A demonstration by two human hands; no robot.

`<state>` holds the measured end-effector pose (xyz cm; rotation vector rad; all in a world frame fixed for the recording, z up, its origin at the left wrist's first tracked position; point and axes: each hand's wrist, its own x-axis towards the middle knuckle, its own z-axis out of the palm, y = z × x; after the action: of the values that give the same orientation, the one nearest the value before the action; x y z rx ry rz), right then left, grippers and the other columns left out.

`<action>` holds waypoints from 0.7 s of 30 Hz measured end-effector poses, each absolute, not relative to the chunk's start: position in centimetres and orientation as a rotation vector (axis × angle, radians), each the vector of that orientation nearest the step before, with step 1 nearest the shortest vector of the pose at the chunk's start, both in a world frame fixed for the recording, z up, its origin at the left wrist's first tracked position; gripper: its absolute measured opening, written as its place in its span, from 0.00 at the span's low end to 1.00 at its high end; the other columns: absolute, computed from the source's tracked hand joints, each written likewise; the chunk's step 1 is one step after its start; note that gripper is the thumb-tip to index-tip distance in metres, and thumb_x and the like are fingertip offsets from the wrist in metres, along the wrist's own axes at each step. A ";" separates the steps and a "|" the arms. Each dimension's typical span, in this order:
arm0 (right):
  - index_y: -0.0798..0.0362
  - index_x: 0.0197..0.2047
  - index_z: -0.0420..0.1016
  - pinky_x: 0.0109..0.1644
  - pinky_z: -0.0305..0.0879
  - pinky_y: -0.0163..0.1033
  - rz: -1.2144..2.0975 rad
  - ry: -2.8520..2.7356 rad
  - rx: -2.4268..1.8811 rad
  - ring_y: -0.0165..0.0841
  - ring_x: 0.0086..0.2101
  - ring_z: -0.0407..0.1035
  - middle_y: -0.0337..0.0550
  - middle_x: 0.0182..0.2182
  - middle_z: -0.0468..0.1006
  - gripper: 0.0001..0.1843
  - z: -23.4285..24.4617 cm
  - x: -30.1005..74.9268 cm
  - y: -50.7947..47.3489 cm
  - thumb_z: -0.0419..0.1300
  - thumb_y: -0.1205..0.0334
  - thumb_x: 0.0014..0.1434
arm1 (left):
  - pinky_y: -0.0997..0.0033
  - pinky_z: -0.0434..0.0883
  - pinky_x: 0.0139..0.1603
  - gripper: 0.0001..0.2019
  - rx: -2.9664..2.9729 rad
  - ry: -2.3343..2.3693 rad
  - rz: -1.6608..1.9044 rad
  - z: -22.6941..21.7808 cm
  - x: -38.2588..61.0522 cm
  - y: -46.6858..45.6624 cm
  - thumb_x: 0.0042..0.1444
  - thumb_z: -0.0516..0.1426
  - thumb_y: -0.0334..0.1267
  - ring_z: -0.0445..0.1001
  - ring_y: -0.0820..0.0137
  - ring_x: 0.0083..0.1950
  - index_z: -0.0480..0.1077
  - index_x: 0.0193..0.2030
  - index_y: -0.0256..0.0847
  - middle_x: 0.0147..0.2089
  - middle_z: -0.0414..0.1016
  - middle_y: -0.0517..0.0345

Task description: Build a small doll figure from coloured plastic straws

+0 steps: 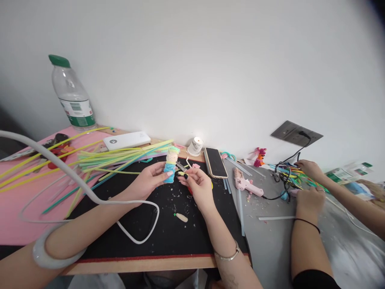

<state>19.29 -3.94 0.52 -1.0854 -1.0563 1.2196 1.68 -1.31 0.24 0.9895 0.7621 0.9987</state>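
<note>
Near the middle of the frame, the left hand (148,180) holds a coiled roll (171,163) upright above the black mat (168,237). The roll is banded in pale green, yellow and blue. The left fingers (164,171) are curled round its lower half, with the thumb pressed against the blue band, so the grip is closed on it.

Just right of the roll, the right hand (201,188) has its thumb and forefinger pinched on a small yellow piece (181,173). That piece sits close beside the roll's lower edge; whether the two touch I cannot tell. The other right fingers (192,170) are loosely bent, with dark nails showing.

Below the hands, a cream-coloured bit (181,217) lies on the mat among scattered crumbs. A white cable (90,194) loops across the left forearm and over the mat.

Toward the left of the frame, a bundle of long sticks (120,158) in yellow and green fans over the desk (144,265). A white power bank (126,140) and a plastic bottle (72,96) sit behind it.

Right of the hands lie a phone (215,162) and a pink glue gun (245,184), with a small candle (196,145) by the wall.

At the far right, another person's hands (309,200) are among coloured strands
</note>
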 end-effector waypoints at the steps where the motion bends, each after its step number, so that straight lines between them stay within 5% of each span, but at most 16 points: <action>1: 0.54 0.35 0.71 0.39 0.74 0.35 1.219 -1.056 -1.082 0.33 0.32 0.78 0.39 0.28 0.80 0.12 0.6 19.3 -4.0 0.66 0.58 0.50 | 0.59 0.69 0.54 0.22 1.028 0.780 0.999 0.2 1.7 -1.4 0.48 0.65 0.42 0.72 0.59 0.54 0.70 0.50 0.39 0.51 0.76 0.50; 8: 0.54 0.37 0.74 0.39 0.75 0.37 1.099 -1.151 -1.141 0.33 0.31 0.78 0.42 0.30 0.81 0.09 0.7 19.3 -4.3 0.63 0.59 0.53 | 0.58 0.68 0.55 0.23 1.167 0.811 0.956 0.3 2.0 -1.6 0.47 0.65 0.41 0.72 0.59 0.54 0.67 0.49 0.39 0.49 0.77 0.51; 21: 0.54 0.34 0.76 0.28 0.70 0.35 0.962 -1.292 -1.176 0.28 0.23 0.70 0.38 0.23 0.76 0.06 0.8 19.1 -4.6 0.62 0.64 0.51 | 0.70 0.67 0.39 0.14 1.225 0.820 0.913 0.5 2.0 -1.7 0.46 0.65 0.38 0.70 0.72 0.36 0.64 0.34 0.39 0.32 0.72 0.62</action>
<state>19.09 -4.57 0.79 -1.1756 -1.2916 0.9619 1.97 -1.69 0.51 1.2255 0.8202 0.9131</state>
